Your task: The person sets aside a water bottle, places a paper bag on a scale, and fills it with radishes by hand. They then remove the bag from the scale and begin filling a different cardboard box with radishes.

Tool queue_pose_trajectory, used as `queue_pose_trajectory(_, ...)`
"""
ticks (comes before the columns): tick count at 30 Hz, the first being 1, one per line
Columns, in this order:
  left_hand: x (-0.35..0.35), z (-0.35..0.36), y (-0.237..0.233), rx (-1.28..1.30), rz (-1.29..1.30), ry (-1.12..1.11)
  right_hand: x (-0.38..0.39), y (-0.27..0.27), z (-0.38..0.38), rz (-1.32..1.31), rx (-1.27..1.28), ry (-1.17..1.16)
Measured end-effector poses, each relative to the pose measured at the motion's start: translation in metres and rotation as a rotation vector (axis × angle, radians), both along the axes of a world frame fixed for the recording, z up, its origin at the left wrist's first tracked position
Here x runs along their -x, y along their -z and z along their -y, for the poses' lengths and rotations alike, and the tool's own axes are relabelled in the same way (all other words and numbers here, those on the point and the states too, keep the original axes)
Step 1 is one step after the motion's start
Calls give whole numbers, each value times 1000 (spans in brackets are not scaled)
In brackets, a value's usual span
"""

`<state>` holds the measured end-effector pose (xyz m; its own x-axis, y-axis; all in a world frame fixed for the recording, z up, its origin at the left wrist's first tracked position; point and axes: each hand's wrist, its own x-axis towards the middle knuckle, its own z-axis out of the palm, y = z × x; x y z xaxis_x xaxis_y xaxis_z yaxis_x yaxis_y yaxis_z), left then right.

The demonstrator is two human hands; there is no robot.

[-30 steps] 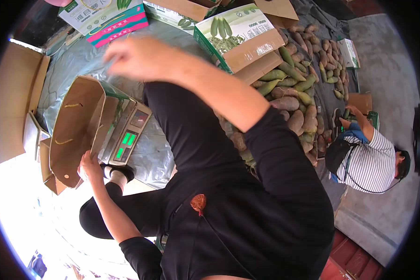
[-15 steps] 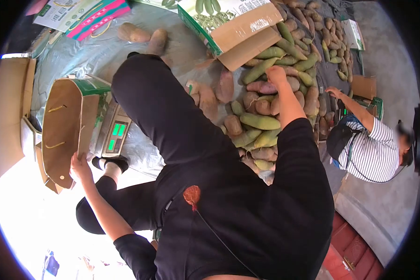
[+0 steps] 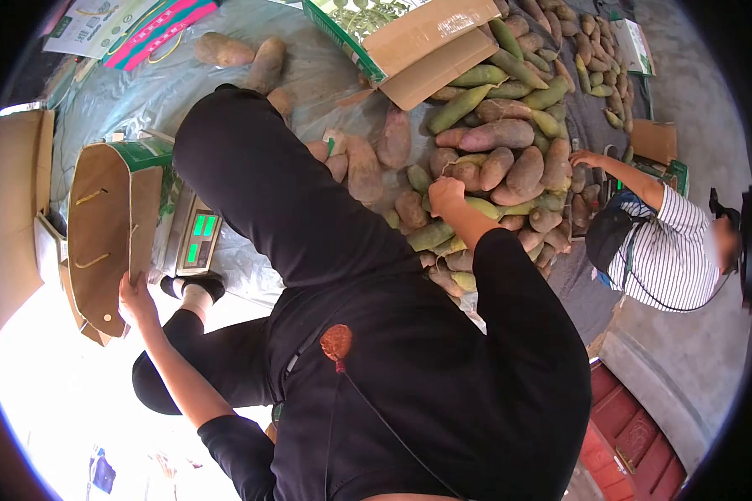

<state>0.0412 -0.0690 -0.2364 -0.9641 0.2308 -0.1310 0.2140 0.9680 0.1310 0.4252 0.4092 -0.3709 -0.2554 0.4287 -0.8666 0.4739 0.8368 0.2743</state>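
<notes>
"while the left hand (image 3: 136, 302) stays at the edge of the open carton (image 3: 144, 213), what's just changed?"

"the right hand (image 3: 449, 197). 1 second ago it's a blur beyond the raised knee; 0.5 seconds ago it's among the root vegetables (image 3: 500, 134), near the flaps of the green box (image 3: 430, 46). now it's lower in the pile, closer to the body."

"what does that mean for the work?"

"the reach is now at the pile's nearer roots, with the carton steadied at the other end. it's by the lit scale (image 3: 194, 238); whether it rests on it, i can't tell."

"and the fingers?"

"the left ones are pinched on the carton's rim. the right ones curl down among the roots, knuckles up; i can't tell if they hold 1."

"how are the arms?"

"the left runs forward, nearly straight, past the lower leg. the right bends at the elbow, its forearm angled in over the pile."
</notes>
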Motion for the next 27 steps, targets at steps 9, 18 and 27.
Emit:
queue_pose_trajectory(9,-2,-3,-3,68,-25,2,-20,10,7,-239,-101,-133)
queue_pose_trajectory(18,-14,-20,-21,161,-81,-3,24,-31,-46,-979,-125,334)
queue_pose_trajectory(27,-17,-27,-28,123,-49,-19,205,-188,-31,-1783,127,181)
